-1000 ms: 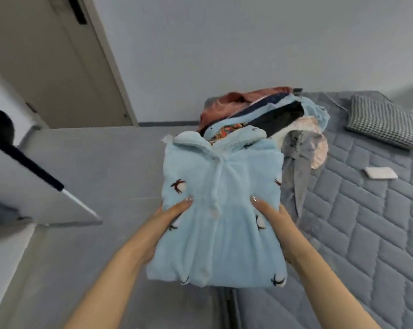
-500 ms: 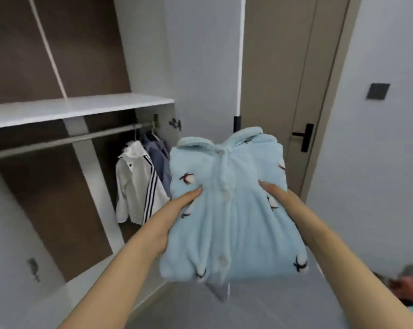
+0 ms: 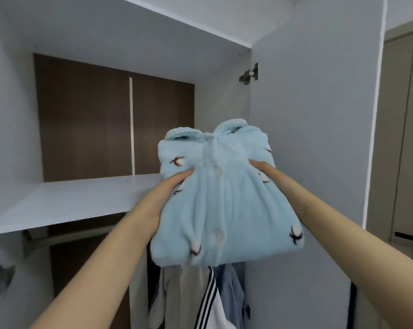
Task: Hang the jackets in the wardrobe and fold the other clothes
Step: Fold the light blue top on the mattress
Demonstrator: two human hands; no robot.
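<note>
A folded light-blue fleece garment [image 3: 224,198] with small dark motifs and white buttons is held up in front of the open wardrobe, level with its white upper shelf [image 3: 77,200]. My left hand [image 3: 164,195] grips its left edge, thumb on top. My right hand [image 3: 263,168] grips its right edge, thumb on top; the other fingers of both hands are hidden under the cloth. Below the garment, hanging jackets [image 3: 212,302] show: a white one with dark stripes, a blue one and a grey one.
The wardrobe has a brown back panel [image 3: 94,119] and a hanging rail [image 3: 65,238] under the shelf. Its open right door [image 3: 314,138] stands close beside the garment. A room door with a dark handle [image 3: 412,233] is at the far right.
The view swung from the bed to the wardrobe. Both hands carried the folded blue garment along and raised it from rail height to the upper shelf level.
</note>
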